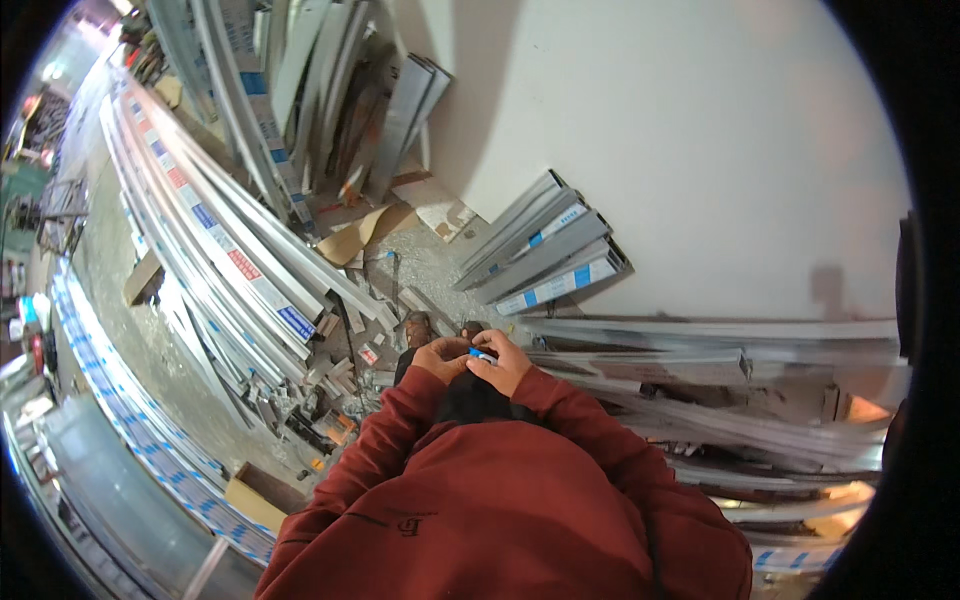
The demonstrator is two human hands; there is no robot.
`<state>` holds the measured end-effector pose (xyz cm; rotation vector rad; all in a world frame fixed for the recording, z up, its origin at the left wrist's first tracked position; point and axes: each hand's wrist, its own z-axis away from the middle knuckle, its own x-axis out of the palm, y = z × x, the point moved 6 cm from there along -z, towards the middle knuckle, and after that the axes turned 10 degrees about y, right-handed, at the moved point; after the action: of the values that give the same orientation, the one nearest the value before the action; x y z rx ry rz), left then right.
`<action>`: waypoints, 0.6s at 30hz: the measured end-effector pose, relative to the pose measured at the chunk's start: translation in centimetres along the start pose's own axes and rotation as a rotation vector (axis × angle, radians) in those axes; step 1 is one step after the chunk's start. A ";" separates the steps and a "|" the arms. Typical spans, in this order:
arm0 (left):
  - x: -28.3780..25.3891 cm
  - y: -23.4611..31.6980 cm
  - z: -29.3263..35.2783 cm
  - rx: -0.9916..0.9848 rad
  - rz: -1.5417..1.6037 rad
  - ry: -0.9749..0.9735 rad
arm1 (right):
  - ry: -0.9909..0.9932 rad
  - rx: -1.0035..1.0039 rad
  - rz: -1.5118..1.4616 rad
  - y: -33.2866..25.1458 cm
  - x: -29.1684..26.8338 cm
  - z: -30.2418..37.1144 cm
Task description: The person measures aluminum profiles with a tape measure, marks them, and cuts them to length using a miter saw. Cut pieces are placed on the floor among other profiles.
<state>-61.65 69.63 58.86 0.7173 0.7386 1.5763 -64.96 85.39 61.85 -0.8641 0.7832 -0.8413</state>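
Observation:
My left hand and my right hand meet in front of my body. Between their fingertips is a small blue-and-white object, too small to tell its kind. Fingers of both hands are curled and pinch it from either side, covering part of it. Dark red sleeves reach down to both wrists. Below the hands are my dark trousers, and the brown shoes show just beyond them.
Long silvery metal profiles lie stacked on the left. Short profiles lean against the white wall. More long profiles lie at the right. Small offcuts litter the floor left of my feet, near an open cardboard box.

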 end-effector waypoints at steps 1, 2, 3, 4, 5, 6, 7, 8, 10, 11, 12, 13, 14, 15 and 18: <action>-0.1 -0.1 -0.3 -0.024 -0.021 -0.025 | 0.010 0.023 0.045 0.4 -0.1 0.3; -0.2 -0.3 -0.9 -0.073 -0.035 -0.058 | 0.026 0.023 0.066 1.0 -0.3 0.6; -0.6 0.3 -1.4 0.007 -0.178 -0.073 | 0.022 -0.012 0.108 1.7 -0.5 1.2; -1.2 1.0 -2.2 0.064 -0.238 -0.043 | 0.019 0.044 0.190 3.3 -0.7 1.8; -1.9 2.0 -3.2 0.114 -0.279 -0.023 | 0.010 0.029 0.249 4.9 -1.1 2.3; -2.9 3.0 -4.6 0.122 -0.341 0.016 | -0.012 0.036 0.323 6.8 -1.7 2.9; -3.9 4.5 -6.4 0.140 -0.233 -0.001 | 0.021 0.153 0.247 9.4 -2.7 4.5; -5.2 5.9 -8.7 0.099 -0.126 0.003 | -0.044 0.314 0.126 12.3 -3.6 6.1; -7.0 9.7 -13.5 0.225 0.025 0.039 | -0.083 0.589 0.050 17.4 -5.5 10.1; -6.6 11.1 -16.0 0.275 0.046 0.011 | -0.059 0.718 0.147 19.5 -6.7 12.6; -5.6 12.2 -18.4 0.325 0.074 -0.014 | -0.028 0.702 0.100 20.5 -7.7 14.6; -3.7 12.0 -20.7 0.210 0.035 -0.042 | -0.011 0.751 0.122 21.6 -8.2 16.8; -1.2 11.6 -22.7 0.122 0.024 -0.090 | 0.080 0.728 0.058 22.0 -8.3 18.6; 2.2 11.6 -24.7 0.199 -0.214 -0.090 | 0.168 0.731 0.020 22.4 -8.6 20.6; 13.5 11.4 -28.5 0.476 -0.679 -0.153 | 0.316 0.779 -0.067 23.4 -8.9 24.7</action>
<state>-92.56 79.97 51.12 0.8041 1.1162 0.7262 -41.14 110.04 54.12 -0.0639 0.6165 -1.2419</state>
